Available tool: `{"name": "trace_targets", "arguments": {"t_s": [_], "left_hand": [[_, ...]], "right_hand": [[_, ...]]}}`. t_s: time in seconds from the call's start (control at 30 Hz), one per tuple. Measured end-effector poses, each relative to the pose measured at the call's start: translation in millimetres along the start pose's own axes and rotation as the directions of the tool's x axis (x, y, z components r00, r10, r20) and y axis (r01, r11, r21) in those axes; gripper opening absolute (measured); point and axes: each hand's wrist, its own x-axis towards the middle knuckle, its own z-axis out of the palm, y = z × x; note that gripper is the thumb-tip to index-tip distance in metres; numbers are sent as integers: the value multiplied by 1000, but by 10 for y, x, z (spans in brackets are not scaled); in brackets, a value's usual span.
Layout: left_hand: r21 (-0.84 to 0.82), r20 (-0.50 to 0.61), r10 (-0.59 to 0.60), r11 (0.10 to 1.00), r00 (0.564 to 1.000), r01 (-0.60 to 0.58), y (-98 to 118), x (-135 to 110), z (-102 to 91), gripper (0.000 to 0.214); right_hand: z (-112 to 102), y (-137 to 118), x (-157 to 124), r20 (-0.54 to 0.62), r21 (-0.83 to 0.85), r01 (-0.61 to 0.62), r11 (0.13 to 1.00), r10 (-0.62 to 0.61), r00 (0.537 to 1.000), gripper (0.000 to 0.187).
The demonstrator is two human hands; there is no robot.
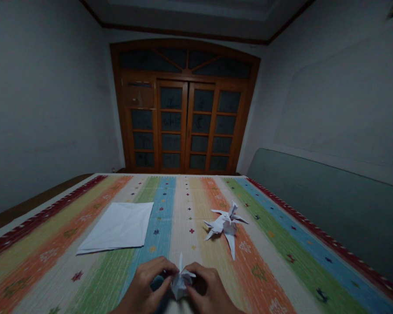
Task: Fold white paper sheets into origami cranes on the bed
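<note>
Between my two hands, close to the near edge of the view, is a small folded white paper figure (180,283) with a thin point sticking up. My left hand (152,279) pinches its left side between thumb and forefinger. On the other side, the thumb and fingers of my right hand (207,285) are closed on the paper too. Farther off to the right, a finished-looking folded paper piece (225,224) with several long points rests on the cloth. A stack of flat white paper sheets (121,226) lies to the left.
A striped, patterned tablecloth (190,209) covers the table. Along the right side runs a grey-green padded backrest (314,196). Beyond the table's far edge stand wooden doors with glass panes (187,126), between pale walls.
</note>
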Motion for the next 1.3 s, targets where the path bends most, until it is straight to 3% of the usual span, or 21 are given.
{"name": "trace_targets", "arguments": {"t_s": [0.23, 0.5, 0.63, 0.97, 1.13, 1.3], "left_hand": [[-11, -18, 76, 997, 997, -76, -26, -7, 20, 20], [-23, -26, -7, 1000, 1000, 7, -25, -17, 18, 19], [-20, -19, 44, 999, 999, -45, -22, -14, 37, 20], [14, -40, 121, 993, 992, -121, -22, 5, 71, 18], [16, -36, 99, 995, 994, -98, -15, -9, 70, 18], [-24, -56, 44, 999, 997, -46, -122, -48, 67, 13]], "right_hand": [[-6, -75, 11, 65, -45, -4, 999, 7, 998, 22], [13, -34, 13, 69, -60, -32, 998, 36, 997, 22], [49, 30, 24, 65, -67, -35, 997, 40, 997, 21], [29, 123, 60, 139, -196, 80, 977, -53, 989, 31], [38, 69, 82, 119, -198, 50, 979, -26, 993, 34], [37, 12, 92, 68, -83, -9, 997, 14, 998, 21]]}}
